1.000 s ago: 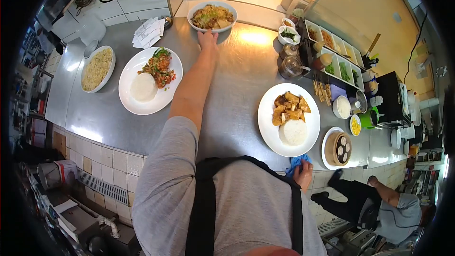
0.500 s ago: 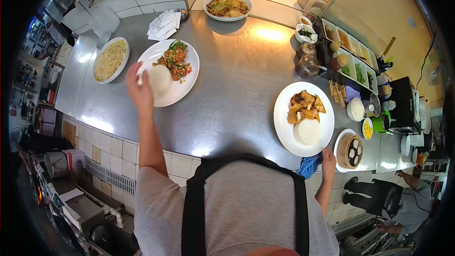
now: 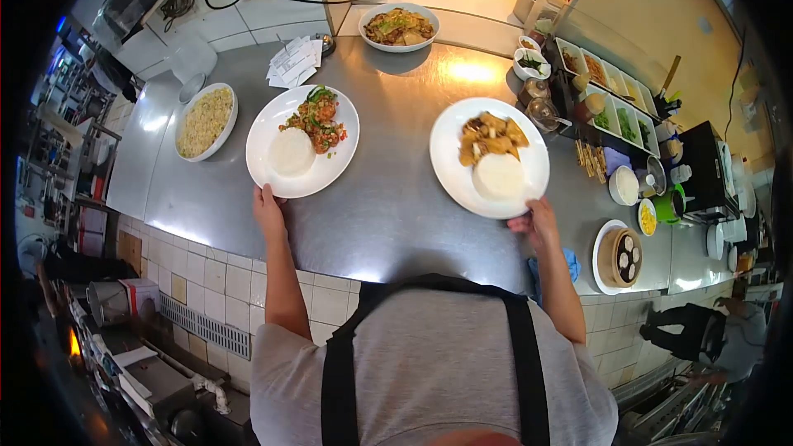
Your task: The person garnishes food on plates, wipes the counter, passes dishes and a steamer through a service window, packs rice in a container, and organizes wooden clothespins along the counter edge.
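Note:
My left hand [image 3: 268, 211] grips the near rim of a white plate [image 3: 261, 134]. On that plate lie a dome of white rice [image 3: 292, 154] and a saucy red-and-green dish [image 3: 317, 122]. Further right, my right hand [image 3: 537, 225] is closed on the near right rim of another white plate [image 3: 446, 149]. It carries a rice dome [image 3: 499, 177] with glazed brown chunks [image 3: 492, 137] behind it. Whether this plate rests on the steel counter or is slightly raised, I cannot tell.
Left stands a bowl of fried rice [image 3: 206, 121]. Paper slips [image 3: 295, 62] and a noodle-like dish [image 3: 400, 27] are at the back. Condiment trays [image 3: 607, 95] and a bamboo steamer [image 3: 609, 260] line the right. A blue cloth [image 3: 572, 264] hangs by my right forearm. Another person [image 3: 702, 332] stands far right.
My right hand has moved the brown-chunk plate left and further from me. My left hand has come down from over the other plate to its near rim. The view has shifted slightly.

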